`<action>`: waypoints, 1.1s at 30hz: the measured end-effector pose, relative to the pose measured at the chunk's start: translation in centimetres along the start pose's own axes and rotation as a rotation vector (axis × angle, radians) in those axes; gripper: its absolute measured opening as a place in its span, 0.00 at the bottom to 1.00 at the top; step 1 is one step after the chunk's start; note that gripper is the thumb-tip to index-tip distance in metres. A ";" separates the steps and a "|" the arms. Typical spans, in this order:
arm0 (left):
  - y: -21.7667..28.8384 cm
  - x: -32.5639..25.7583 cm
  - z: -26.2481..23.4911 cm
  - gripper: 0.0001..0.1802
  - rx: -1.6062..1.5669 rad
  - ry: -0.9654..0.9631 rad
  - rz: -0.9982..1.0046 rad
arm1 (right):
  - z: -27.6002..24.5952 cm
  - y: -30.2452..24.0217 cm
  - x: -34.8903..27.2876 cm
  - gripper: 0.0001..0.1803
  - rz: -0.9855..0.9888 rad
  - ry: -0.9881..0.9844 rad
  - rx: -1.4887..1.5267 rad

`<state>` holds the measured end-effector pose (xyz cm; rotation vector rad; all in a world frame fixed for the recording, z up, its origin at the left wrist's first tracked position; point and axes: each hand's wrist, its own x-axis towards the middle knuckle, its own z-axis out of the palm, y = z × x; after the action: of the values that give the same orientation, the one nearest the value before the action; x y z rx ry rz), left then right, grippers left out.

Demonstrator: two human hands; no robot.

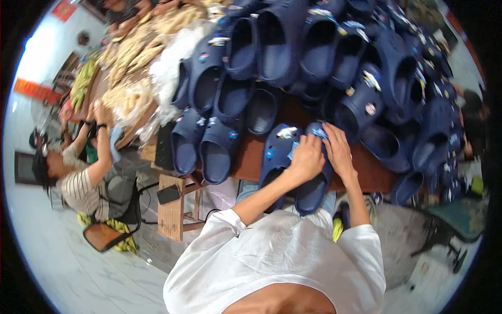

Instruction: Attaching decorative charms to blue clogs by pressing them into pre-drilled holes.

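Two navy clogs stand side by side at the near table edge, their openings toward me. On the left clog sit a white-and-yellow charm and small blue ones. My left hand reaches over the right clog with fingers curled down on its upper. Their tips meet a blue charm near the toe; the exact grip is hidden. My right hand wraps the same clog's right side, its fingertips over the toe beside that charm.
Heaped navy clogs, many with charms, crowd the brown table ahead and right. A wooden stool carries a dark phone. At left, a seated person works by a table of pale yellow pieces. A green chair stands right.
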<state>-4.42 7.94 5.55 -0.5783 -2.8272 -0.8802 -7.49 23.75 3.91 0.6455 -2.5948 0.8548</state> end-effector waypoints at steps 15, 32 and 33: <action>-1.7 1.7 3.1 0.15 0.040 0.320 -0.084 | 2.5 1.8 1.5 0.07 -0.034 -0.058 0.120; -1.3 0.8 3.6 0.11 -0.132 0.256 -0.061 | 4.2 3.3 -2.2 0.06 0.093 0.109 0.348; -1.1 0.7 3.6 0.11 -0.135 0.254 -0.060 | 4.3 3.5 -2.6 0.06 0.095 0.110 0.346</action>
<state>-5.52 9.35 2.16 -0.3684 -2.5837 -1.0780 -7.81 24.36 -2.20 0.5476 -2.4158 1.3479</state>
